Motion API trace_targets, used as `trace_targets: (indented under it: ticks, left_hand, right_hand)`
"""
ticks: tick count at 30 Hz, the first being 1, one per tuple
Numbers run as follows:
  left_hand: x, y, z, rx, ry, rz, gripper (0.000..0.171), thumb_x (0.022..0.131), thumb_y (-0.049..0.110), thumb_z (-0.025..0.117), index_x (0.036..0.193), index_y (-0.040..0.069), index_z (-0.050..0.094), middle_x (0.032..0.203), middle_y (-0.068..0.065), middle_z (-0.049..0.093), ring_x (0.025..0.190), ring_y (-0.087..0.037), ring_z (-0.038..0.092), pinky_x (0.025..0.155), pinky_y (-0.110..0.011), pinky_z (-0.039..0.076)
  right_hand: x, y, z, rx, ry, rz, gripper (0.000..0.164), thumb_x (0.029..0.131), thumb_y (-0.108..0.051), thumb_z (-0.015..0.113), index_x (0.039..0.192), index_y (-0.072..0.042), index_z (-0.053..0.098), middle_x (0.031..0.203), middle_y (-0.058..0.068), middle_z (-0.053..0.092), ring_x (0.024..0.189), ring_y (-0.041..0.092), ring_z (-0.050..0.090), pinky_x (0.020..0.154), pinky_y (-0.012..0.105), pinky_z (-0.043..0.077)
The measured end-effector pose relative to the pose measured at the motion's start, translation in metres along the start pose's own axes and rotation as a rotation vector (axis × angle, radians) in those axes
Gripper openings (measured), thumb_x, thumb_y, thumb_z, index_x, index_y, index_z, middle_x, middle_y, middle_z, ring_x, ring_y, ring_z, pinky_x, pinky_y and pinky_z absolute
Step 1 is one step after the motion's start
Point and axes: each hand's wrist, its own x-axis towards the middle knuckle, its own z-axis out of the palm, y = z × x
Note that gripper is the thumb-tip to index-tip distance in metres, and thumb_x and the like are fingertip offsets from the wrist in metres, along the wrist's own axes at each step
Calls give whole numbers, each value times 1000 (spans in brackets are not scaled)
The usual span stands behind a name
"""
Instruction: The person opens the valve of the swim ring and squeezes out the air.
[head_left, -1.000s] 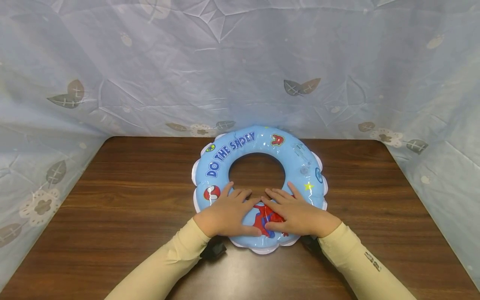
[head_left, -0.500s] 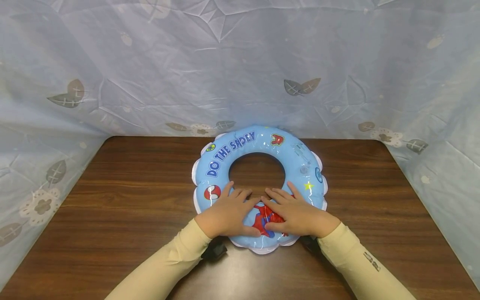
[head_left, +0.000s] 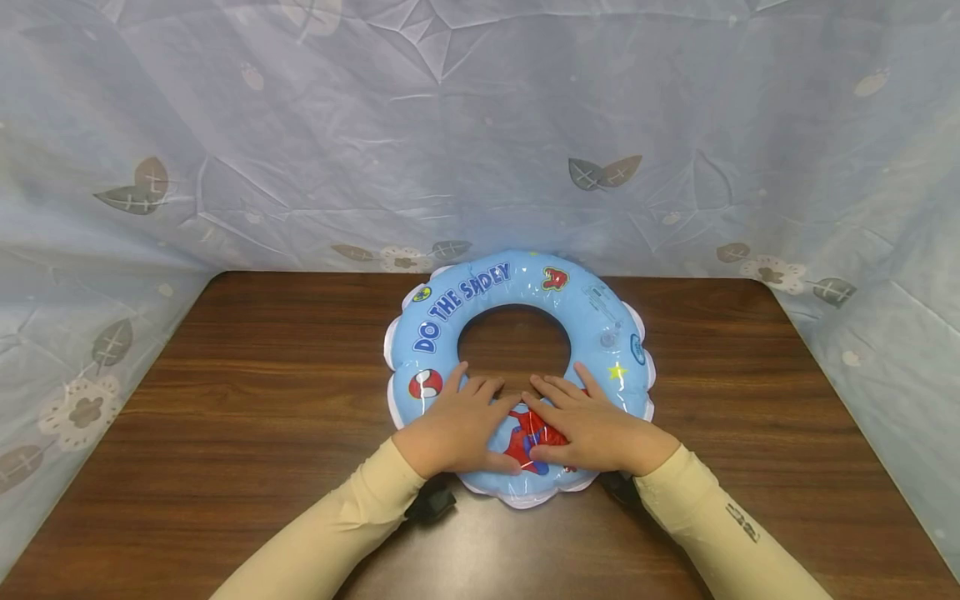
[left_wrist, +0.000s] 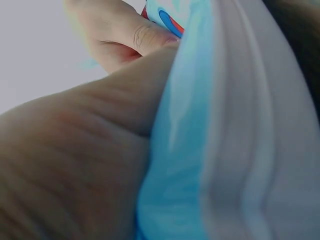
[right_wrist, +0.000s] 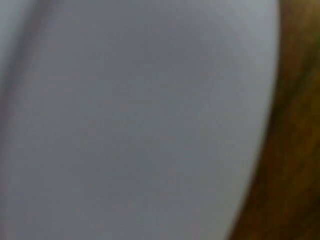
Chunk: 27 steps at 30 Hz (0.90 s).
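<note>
A blue inflatable swim ring (head_left: pixel 465 300) with white scalloped edges and cartoon prints lies flat on the brown wooden table (head_left: pixel 225 400). Both hands press flat on its near side. My left hand (head_left: pixel 459 423) rests with straight fingers left of a red figure print; my right hand (head_left: pixel 592 427) lies beside it, fingers spread. The left wrist view shows the palm (left_wrist: pixel 75 165) against the ring's blue and white edge (left_wrist: pixel 220 150). The right wrist view is filled by the blurred white edge of the ring (right_wrist: pixel 140 120), with a strip of table (right_wrist: pixel 295 150) at the right.
A pale blue sheet with leaf prints (head_left: pixel 480 133) hangs behind and around the table's sides. A small clear valve (head_left: pixel 607 340) sticks up on the ring's right side. Bare wood lies left and right of the ring.
</note>
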Motion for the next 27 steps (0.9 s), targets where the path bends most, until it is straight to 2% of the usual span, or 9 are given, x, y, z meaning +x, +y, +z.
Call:
trace_targets:
  ticks: [10,19,27]
  left_hand:
    - [0,3,0,25,20,-4,96,81,72,72,158,21,45,158,-11,47,145,-34,42,123,-63,16]
    - [-1,8,3,94,47,-8,98,81,74,71,158,20,45,157,-11,49,143,-34,45,123,-64,17]
    - [0,9,4,101,55,-13,99,79,74,73,158,20,45,156,-11,50,143,-34,45,122,-64,18]
  right_hand:
    - [1,-1,2,-21,-2,3,81,95,-55,65,158,-9,42,168,17,30,156,39,23,123,64,-6]
    - [1,-2,2,-42,3,7,83,93,-53,68,159,-9,41,167,17,30,155,39,24,123,65,-5]
    - [1,-3,1,-35,5,6,83,94,-54,67,159,-8,41,168,18,30,155,40,23,123,65,-6]
